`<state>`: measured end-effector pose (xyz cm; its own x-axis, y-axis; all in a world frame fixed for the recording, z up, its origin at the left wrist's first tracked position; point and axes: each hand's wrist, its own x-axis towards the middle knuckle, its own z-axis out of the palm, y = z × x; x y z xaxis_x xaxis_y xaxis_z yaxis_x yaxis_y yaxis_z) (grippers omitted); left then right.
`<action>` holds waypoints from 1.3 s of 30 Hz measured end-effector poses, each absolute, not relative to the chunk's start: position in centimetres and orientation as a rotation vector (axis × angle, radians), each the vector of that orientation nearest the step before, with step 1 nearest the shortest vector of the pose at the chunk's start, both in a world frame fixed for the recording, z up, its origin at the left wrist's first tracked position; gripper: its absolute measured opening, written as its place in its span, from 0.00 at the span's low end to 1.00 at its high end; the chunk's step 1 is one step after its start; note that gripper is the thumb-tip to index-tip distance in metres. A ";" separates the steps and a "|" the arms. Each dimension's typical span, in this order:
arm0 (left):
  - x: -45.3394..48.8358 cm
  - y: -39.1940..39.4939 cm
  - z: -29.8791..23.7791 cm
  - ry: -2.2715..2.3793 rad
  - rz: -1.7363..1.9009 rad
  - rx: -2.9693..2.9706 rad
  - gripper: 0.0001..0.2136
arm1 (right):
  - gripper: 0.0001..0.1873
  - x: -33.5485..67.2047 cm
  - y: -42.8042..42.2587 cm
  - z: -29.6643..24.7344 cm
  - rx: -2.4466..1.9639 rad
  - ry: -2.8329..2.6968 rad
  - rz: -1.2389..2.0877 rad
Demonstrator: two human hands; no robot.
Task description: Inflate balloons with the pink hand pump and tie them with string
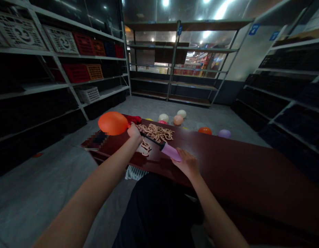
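Note:
My left hand (135, 132) is closed around the neck of an inflated orange balloon (113, 123), where it meets the front end of a hand pump. The balloon sticks out to the left of my fist. My right hand (186, 162) grips the back end of the balloon pump (171, 151), which has a pink-purple barrel and a black rod stretching toward my left hand. Beneath and behind the pump, a heap of tan, string-like curly pieces (158, 132) lies on the dark red table (213, 155). Something red (133, 119) rests behind my left hand.
Several inflated balloons, among them a purple one (224, 133) and a peach one (178, 120), lie beyond the table's far edge. A blurred dark object (96, 140) sits at the left end. Shelves with crates (90, 94) line the left wall.

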<state>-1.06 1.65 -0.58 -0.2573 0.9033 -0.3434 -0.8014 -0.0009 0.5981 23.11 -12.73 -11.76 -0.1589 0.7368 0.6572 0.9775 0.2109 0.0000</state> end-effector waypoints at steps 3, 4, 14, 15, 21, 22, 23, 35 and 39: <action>-3.2 1.7 0.6 0.931 1.671 0.113 0.18 | 0.17 23.1 -12.6 -12.0 -1.501 -1.964 -0.662; -3.6 1.7 1.0 0.937 1.669 0.123 0.18 | 0.17 23.0 -12.5 -12.1 -1.480 -1.969 -0.672; 1.0 1.8 4.0 0.760 1.776 0.265 0.26 | 0.19 24.1 -12.6 -12.1 -1.536 -1.767 -0.595; 1.7 1.8 4.3 0.746 1.786 0.281 0.27 | 0.19 24.1 -12.6 -12.1 -1.543 -1.746 -0.593; 6.2 0.6 4.1 0.700 1.717 0.415 0.27 | 0.21 24.0 -12.2 -12.0 -1.591 -1.680 -0.515; 7.1 0.1 3.7 0.699 1.699 0.437 0.27 | 0.21 24.0 -12.2 -12.0 -1.600 -1.668 -0.503; 8.1 -0.4 3.1 0.699 1.677 0.458 0.28 | 0.22 24.0 -12.2 -12.0 -1.606 -1.659 -0.496; 9.7 -1.8 -0.7 0.788 1.575 0.343 0.26 | 0.20 23.2 -12.2 -11.8 -1.672 -1.768 -0.505; 7.0 -1.3 -0.9 0.852 1.584 0.262 0.24 | 0.21 22.9 -12.4 -11.8 -1.689 -1.851 -0.544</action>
